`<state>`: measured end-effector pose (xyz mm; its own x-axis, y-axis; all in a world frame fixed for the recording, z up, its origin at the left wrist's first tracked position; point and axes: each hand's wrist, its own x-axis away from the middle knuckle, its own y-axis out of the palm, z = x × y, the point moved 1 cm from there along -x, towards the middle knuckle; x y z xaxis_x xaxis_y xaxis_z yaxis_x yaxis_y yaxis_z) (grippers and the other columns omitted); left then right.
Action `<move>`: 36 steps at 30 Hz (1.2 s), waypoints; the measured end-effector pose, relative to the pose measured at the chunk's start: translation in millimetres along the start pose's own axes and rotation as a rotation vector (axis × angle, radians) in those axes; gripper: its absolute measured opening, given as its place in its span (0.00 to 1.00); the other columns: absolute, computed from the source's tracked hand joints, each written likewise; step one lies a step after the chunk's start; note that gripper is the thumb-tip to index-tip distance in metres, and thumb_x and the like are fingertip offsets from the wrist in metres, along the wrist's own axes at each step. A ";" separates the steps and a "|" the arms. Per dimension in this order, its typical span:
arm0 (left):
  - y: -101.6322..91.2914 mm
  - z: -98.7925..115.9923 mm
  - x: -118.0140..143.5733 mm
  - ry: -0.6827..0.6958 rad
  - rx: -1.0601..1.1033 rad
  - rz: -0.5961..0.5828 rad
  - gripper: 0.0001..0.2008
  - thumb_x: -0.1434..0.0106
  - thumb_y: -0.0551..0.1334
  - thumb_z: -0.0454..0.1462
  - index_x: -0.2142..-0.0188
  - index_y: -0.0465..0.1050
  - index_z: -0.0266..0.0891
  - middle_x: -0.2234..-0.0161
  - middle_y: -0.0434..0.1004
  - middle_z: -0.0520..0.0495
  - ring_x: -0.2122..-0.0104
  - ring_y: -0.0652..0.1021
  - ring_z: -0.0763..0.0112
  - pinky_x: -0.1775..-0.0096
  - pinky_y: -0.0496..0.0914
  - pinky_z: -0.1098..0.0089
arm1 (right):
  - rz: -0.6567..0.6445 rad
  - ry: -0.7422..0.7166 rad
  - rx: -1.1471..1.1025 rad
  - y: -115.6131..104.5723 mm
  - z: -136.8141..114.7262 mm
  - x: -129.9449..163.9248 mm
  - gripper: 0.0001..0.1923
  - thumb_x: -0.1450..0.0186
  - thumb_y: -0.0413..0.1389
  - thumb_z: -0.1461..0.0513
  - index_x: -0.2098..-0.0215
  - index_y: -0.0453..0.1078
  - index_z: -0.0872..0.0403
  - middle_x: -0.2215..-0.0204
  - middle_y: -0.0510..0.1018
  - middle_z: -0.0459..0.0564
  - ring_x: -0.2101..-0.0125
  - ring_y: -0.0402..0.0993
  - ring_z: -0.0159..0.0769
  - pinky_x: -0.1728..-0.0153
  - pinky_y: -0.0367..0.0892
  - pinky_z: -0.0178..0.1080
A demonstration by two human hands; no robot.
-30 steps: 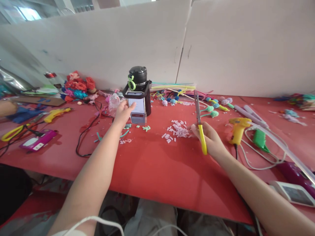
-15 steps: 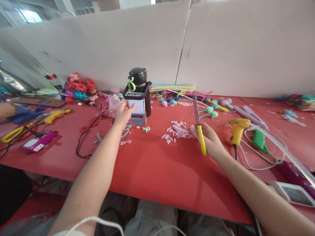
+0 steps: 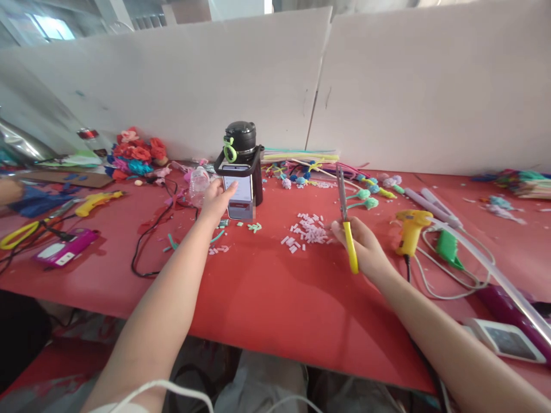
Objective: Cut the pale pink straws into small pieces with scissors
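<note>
A smartphone (image 3: 239, 189) with a lit screen stands upright against a black insulated bottle (image 3: 241, 135). At the phone's left edge is my left hand (image 3: 214, 202), its thumb over the screen and its other fingers mostly hidden. Yellow-handled scissors (image 3: 350, 248) are in my right hand (image 3: 364, 243), blades pointing up and seemingly closed. Just left of that hand lies a loose pile of short pale-pink cut pieces (image 3: 310, 230). A few green bits (image 3: 254, 227) are scattered in front of the phone.
To the right lie a yellow glue gun (image 3: 408, 232) with its cord and a green tool (image 3: 449, 250). Fuzzy craft stems (image 3: 301, 155) run along the white partition (image 3: 193, 86). On the left are fabric flowers (image 3: 138, 152), a purple power box (image 3: 66, 248) and another person's arm (image 3: 9, 193).
The view has shifted very slightly. Both hands keep their places, the left at the phone and the right with the scissors.
</note>
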<state>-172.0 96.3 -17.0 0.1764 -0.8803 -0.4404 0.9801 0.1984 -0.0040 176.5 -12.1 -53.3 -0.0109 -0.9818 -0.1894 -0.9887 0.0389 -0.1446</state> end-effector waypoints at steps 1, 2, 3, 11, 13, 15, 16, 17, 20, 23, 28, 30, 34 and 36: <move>-0.2 0.7 0.5 -0.001 0.002 -0.017 0.19 0.46 0.71 0.47 0.59 0.75 0.39 0.61 0.83 0.44 0.56 0.82 0.59 0.51 0.76 0.56 | -0.002 0.004 -0.006 0.0 -0.2 0.1 0.22 0.42 0.63 0.42 0.66 0.63 0.48 0.73 0.70 0.44 0.71 0.70 0.38 0.67 0.69 0.43; -0.5 1.6 1.2 -0.007 0.001 -0.032 0.20 0.46 0.71 0.47 0.59 0.74 0.39 0.61 0.83 0.44 0.57 0.82 0.58 0.51 0.76 0.55 | -0.002 0.007 -0.011 0.1 -0.4 0.2 0.22 0.42 0.63 0.43 0.66 0.63 0.48 0.73 0.70 0.43 0.71 0.70 0.38 0.67 0.69 0.43; -0.9 2.5 2.1 -0.016 -0.006 -0.043 0.21 0.47 0.72 0.46 0.58 0.74 0.39 0.61 0.83 0.44 0.57 0.82 0.58 0.52 0.76 0.55 | -0.001 0.011 -0.016 0.1 -0.7 0.3 0.22 0.42 0.64 0.43 0.66 0.64 0.48 0.73 0.70 0.43 0.71 0.70 0.38 0.67 0.69 0.43; 1.1 -0.2 8.4 -0.023 -0.103 -0.049 0.33 0.59 0.77 0.37 0.54 0.67 0.40 0.61 0.82 0.43 0.61 0.83 0.59 0.53 0.77 0.53 | 0.003 0.007 -0.021 0.3 -2.0 -0.6 0.23 0.43 0.64 0.43 0.67 0.64 0.48 0.71 0.70 0.43 0.71 0.69 0.36 0.67 0.68 0.43; 2.2 -2.1 8.4 -0.013 -0.124 -0.033 0.34 0.59 0.77 0.36 0.54 0.65 0.40 0.61 0.82 0.44 0.62 0.83 0.59 0.53 0.77 0.53 | 0.003 0.000 -0.011 0.6 -2.5 -1.1 0.23 0.44 0.64 0.42 0.67 0.63 0.48 0.71 0.71 0.44 0.71 0.69 0.36 0.68 0.67 0.42; 1.9 -3.2 8.3 -0.011 -0.134 -0.031 0.33 0.59 0.76 0.36 0.55 0.65 0.41 0.62 0.81 0.45 0.62 0.83 0.59 0.53 0.76 0.52 | 0.002 -0.005 -0.005 1.1 -3.2 -1.4 0.23 0.43 0.63 0.42 0.68 0.62 0.48 0.71 0.71 0.44 0.71 0.69 0.37 0.68 0.67 0.42; 0.8 -3.3 8.3 -0.008 -0.133 -0.029 0.33 0.59 0.76 0.36 0.55 0.65 0.41 0.61 0.81 0.45 0.62 0.83 0.59 0.53 0.76 0.52 | 0.001 -0.006 -0.005 1.4 -3.5 -1.5 0.23 0.43 0.63 0.42 0.68 0.62 0.48 0.71 0.71 0.44 0.71 0.69 0.37 0.68 0.67 0.42; -1.0 -2.9 8.5 -0.005 -0.131 -0.021 0.32 0.58 0.76 0.36 0.55 0.65 0.41 0.61 0.81 0.44 0.61 0.82 0.59 0.53 0.76 0.52 | -0.002 -0.007 -0.009 1.8 -3.8 -1.5 0.23 0.43 0.63 0.42 0.68 0.62 0.48 0.71 0.71 0.44 0.71 0.69 0.37 0.68 0.67 0.42; -9.1 1.8 9.9 -0.010 -0.156 0.113 0.32 0.59 0.77 0.36 0.56 0.66 0.41 0.59 0.79 0.44 0.60 0.81 0.60 0.53 0.75 0.55 | -0.007 -0.013 -0.033 3.0 -3.9 -1.3 0.23 0.44 0.64 0.43 0.67 0.63 0.48 0.72 0.70 0.44 0.71 0.69 0.37 0.68 0.66 0.42; -12.9 18.2 16.8 0.028 -0.204 0.333 0.24 0.54 0.75 0.38 0.59 0.69 0.41 0.63 0.78 0.46 0.61 0.79 0.63 0.55 0.75 0.59 | -0.002 -0.020 -0.035 3.3 -2.9 -1.0 0.23 0.44 0.64 0.43 0.67 0.63 0.48 0.72 0.70 0.44 0.71 0.69 0.37 0.68 0.66 0.42; -8.7 76.5 77.0 0.253 -0.364 0.475 0.21 0.32 0.57 0.49 0.77 0.71 0.41 0.69 0.76 0.46 0.59 0.78 0.62 0.50 0.72 0.60 | 0.031 -0.064 -0.009 0.7 -3.0 -0.1 0.22 0.42 0.61 0.41 0.68 0.63 0.48 0.72 0.71 0.45 0.70 0.70 0.39 0.66 0.68 0.43; -19.3 98.6 132.9 0.332 -0.429 0.517 0.12 0.34 0.60 0.47 0.66 0.77 0.44 0.54 0.76 0.44 0.50 0.76 0.59 0.48 0.72 0.60 | 0.036 -0.070 -0.020 -0.9 -3.2 0.3 0.23 0.41 0.61 0.41 0.67 0.63 0.48 0.72 0.72 0.45 0.69 0.71 0.39 0.65 0.69 0.44; -58.9 107.0 282.7 0.115 -0.637 0.435 0.13 0.40 0.64 0.43 0.55 0.76 0.60 0.56 0.75 0.48 0.54 0.77 0.56 0.54 0.74 0.55 | 0.038 -0.076 -0.032 -2.2 -1.7 -0.5 0.24 0.41 0.60 0.40 0.66 0.63 0.49 0.71 0.72 0.45 0.70 0.71 0.38 0.65 0.70 0.43; -63.6 92.2 352.1 -0.226 -0.726 -0.142 0.12 0.40 0.60 0.45 0.59 0.77 0.69 0.65 0.77 0.50 0.63 0.79 0.56 0.60 0.74 0.53 | 0.041 -0.083 -0.028 -1.7 -0.4 -1.5 0.25 0.41 0.58 0.39 0.66 0.62 0.49 0.71 0.72 0.45 0.70 0.71 0.38 0.67 0.70 0.43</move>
<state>-163.8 -266.1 -89.1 0.1448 -0.9695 -0.1978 0.7030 0.2415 -0.6689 178.2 -10.8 -52.3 -0.0405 -0.9606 -0.2751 -0.9914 0.0729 -0.1084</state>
